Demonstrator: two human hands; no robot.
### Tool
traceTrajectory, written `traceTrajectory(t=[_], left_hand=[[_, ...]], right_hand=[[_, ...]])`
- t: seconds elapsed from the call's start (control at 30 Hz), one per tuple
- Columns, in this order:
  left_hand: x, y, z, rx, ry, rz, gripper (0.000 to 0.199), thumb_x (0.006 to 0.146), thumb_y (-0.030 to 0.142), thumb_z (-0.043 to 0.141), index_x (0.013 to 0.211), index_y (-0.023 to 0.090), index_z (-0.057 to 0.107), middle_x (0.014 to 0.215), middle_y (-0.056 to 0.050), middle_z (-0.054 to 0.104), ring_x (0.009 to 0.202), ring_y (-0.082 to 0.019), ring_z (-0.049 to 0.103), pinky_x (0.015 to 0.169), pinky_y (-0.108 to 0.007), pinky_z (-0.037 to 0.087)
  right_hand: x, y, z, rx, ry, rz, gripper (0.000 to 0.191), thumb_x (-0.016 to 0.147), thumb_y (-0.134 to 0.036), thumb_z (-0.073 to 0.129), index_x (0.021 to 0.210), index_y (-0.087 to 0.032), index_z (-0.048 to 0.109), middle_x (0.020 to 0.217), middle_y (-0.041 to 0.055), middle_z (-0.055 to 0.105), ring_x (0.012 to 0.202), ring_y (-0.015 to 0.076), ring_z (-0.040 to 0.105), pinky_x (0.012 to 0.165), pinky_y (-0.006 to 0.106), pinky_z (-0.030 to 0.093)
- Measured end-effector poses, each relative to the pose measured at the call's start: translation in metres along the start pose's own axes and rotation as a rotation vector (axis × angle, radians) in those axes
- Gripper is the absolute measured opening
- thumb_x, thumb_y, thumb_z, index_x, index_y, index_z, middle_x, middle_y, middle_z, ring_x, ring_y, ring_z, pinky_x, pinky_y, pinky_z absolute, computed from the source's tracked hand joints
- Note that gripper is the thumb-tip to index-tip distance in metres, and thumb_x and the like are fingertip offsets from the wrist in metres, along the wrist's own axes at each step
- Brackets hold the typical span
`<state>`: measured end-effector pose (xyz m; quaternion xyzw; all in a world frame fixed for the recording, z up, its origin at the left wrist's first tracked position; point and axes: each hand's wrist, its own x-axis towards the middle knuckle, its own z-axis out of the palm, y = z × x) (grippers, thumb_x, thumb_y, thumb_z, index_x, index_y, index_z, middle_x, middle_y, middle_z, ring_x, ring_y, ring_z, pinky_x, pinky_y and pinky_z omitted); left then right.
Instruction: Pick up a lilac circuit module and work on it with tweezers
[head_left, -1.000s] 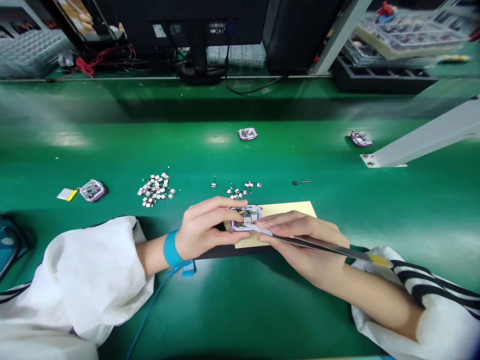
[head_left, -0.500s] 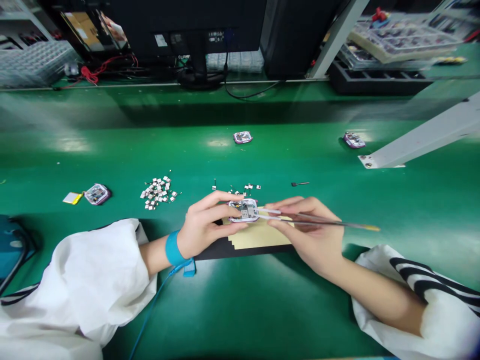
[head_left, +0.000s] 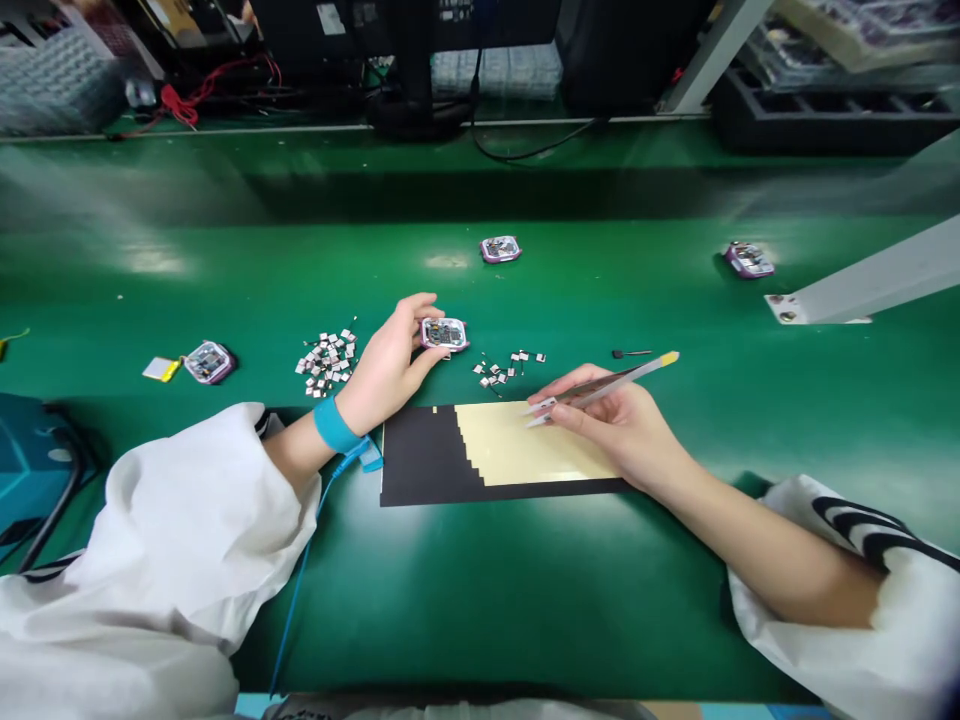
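Note:
My left hand (head_left: 394,350), with a blue strap at the wrist, grips an opened smartwatch case (head_left: 444,333) by its left side; the circuit board inside faces up. In my right hand (head_left: 611,415) are tweezers (head_left: 622,379), pinched between thumb and fingers, their tips pointing left over a sheet of yellow labels (head_left: 540,445) on black backing. Nothing shows between the tips. Several small square parts with short leads (head_left: 495,375) lie just beyond the sheet. A larger pile of the same parts (head_left: 328,362) sits left of my left hand.
Another open watch case (head_left: 210,362) with a yellow-edged battery (head_left: 161,369) lies at the left. Two more cases stand farther back, one central (head_left: 500,249), one right (head_left: 750,260). A white metal brace (head_left: 870,280) slants in at right. A small black piece (head_left: 631,353) lies nearby.
My left hand has carried the watch case away from the label sheet, farther back and left. The tweezers in my right hand have left the case and now tilt up toward the right.

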<state>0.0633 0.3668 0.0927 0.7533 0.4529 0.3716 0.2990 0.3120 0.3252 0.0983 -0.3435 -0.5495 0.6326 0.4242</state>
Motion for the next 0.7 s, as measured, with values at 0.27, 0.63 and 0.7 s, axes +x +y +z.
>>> traceTrajectory(t=[0.27,0.63,0.7], left_hand=[[0.002,-0.009,0.001,0.252,-0.007,0.045,0.049,0.083,0.015,0.05,0.127,0.008,0.028,0.115,-0.013,0.053,0.109,-0.02,0.05,0.097,-0.035,0.04],[-0.002,0.038,-0.021,0.232,0.052,-0.011,0.039,0.084,0.01,0.04,0.123,0.011,0.036,0.12,-0.012,0.051,0.111,-0.02,0.05,0.099,-0.037,0.042],[-0.019,0.074,-0.04,0.06,0.048,0.02,0.029,0.088,0.011,0.036,0.115,0.018,0.044,0.107,-0.006,0.059,0.097,-0.015,0.058,0.087,-0.03,0.049]], right_hand=[[-0.002,-0.002,-0.001,-0.028,-0.004,0.064,0.009,0.08,-0.021,0.068,0.086,-0.019,0.061,0.09,0.0021,0.065,0.082,0.0123,0.063,0.074,0.015,0.052],[-0.017,-0.034,0.006,0.004,-0.02,-0.073,0.027,0.093,-0.04,0.046,0.074,-0.022,0.048,0.068,0.001,0.054,0.071,0.0171,0.052,0.068,0.029,0.043],[-0.033,-0.059,0.009,-0.053,-0.011,-0.096,0.023,0.093,-0.042,0.045,0.081,-0.024,0.05,0.066,0.0003,0.052,0.058,0.0158,0.05,0.053,0.026,0.041]])
